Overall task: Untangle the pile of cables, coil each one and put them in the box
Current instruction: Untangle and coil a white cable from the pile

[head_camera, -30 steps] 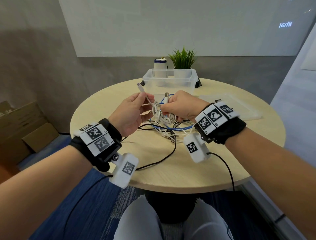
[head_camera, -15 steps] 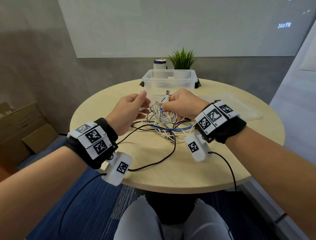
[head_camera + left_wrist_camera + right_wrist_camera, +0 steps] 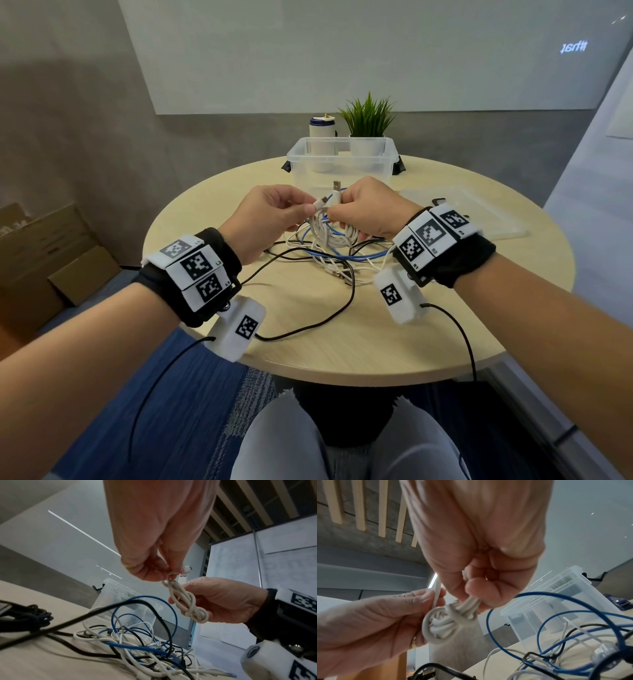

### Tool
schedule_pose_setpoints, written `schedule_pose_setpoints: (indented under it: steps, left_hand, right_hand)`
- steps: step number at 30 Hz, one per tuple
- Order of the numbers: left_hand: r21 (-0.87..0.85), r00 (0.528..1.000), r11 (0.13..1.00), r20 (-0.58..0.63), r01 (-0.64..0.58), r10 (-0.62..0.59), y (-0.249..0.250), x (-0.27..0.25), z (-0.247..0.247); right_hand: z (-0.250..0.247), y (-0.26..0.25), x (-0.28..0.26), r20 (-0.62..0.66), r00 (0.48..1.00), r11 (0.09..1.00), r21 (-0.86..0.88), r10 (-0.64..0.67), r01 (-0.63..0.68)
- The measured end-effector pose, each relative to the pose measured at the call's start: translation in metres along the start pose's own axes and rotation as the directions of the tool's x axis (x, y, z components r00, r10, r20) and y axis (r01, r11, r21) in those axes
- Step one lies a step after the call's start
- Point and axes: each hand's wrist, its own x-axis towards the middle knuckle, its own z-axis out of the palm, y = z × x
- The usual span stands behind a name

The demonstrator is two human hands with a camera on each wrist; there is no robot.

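Note:
My right hand [image 3: 342, 214] grips a coiled white cable [image 3: 327, 233] above the table, its USB plug [image 3: 337, 187] sticking up. My left hand [image 3: 306, 209] pinches the same cable's small end connector [image 3: 320, 204] right beside the right hand. In the right wrist view the white coil [image 3: 441, 623] shows a tail wrapped round its bundle, held by the right hand [image 3: 476, 593] and the left hand [image 3: 435, 593]. In the left wrist view the coil [image 3: 187, 601] hangs between both hands. Below lies the tangled pile [image 3: 339, 263] of blue, white and black cables. The clear box [image 3: 296, 156] stands open behind.
The box's clear lid [image 3: 479, 216] lies flat at the right. A potted plant [image 3: 368, 120] and a white canister [image 3: 322, 128] stand behind the box. The round table's front edge [image 3: 342, 373] is near my knees. Cardboard [image 3: 51, 260] lies on the floor at left.
My left hand has brought the cable's loose end from up on the left in to the right hand, drawing the tail tight round the coil. The right hand has stayed in place.

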Motion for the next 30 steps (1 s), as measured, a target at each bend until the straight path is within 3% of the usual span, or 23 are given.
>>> schedule_pose_setpoints:
  steps: [4,8,13,24,30]
  left_hand:
    - [0.193,0.999,0.981,-0.02,0.033,-0.03,-0.0013,0.0034,-0.0009]
    - [0.265,0.997,0.963,-0.066,0.048,-0.032,-0.0016,0.0051,-0.0019]
    - [0.28,0.994,0.959,-0.106,0.046,-0.017,-0.0033,0.0059,-0.0004]
    - [0.269,0.995,0.959,0.027,0.085,-0.096,-0.006,0.0058,-0.0032]
    - [0.282,0.996,0.957,0.025,0.072,-0.083,-0.0103,0.0077,0.0013]
  right_hand:
    - [-0.0013,-0.0033,-0.0003,0.009,0.999,0.999,0.035,-0.032,0.031]
    - [-0.0001,-0.0043,-0.0016,0.033,0.998,0.995,0.089,-0.057,0.054]
    - [0.0022,-0.003,-0.0019,0.05,0.996,0.982,0.176,-0.072,0.062]
    - [0.0021,0.0005,-0.0048,0.073,0.989,0.965,0.238,-0.131,0.111]
    - [0.002,-0.0009,-0.002,0.109,0.987,0.976,0.196,-0.121,0.098]
